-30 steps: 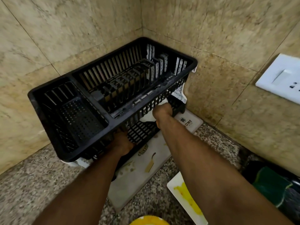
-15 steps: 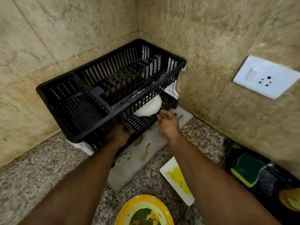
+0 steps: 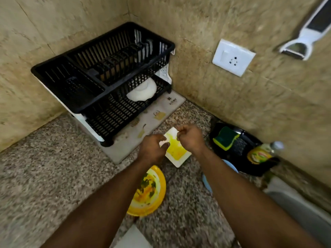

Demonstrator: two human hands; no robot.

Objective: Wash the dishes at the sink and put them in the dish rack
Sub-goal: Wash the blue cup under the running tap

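We see both hands over the square white plate (image 3: 176,150), stained yellow. Left hand (image 3: 152,149) curls at its near-left edge, right hand (image 3: 190,138) at its far edge; whether either grasps it, we cannot tell. Beyond the hands: black dish rack (image 3: 100,68), white bowl (image 3: 142,91) upturned on its lower tier. Nearer than the left hand: yellow plate (image 3: 149,192).

A speckled granite countertop (image 3: 44,169) carries a pale drying mat (image 3: 136,140) under the black dish rack (image 3: 100,72) at ten o'clock. At centre lie a stained white square plate (image 3: 176,151) and a yellow bowl (image 3: 152,194); a black tray (image 3: 241,149) sits at three o'clock.
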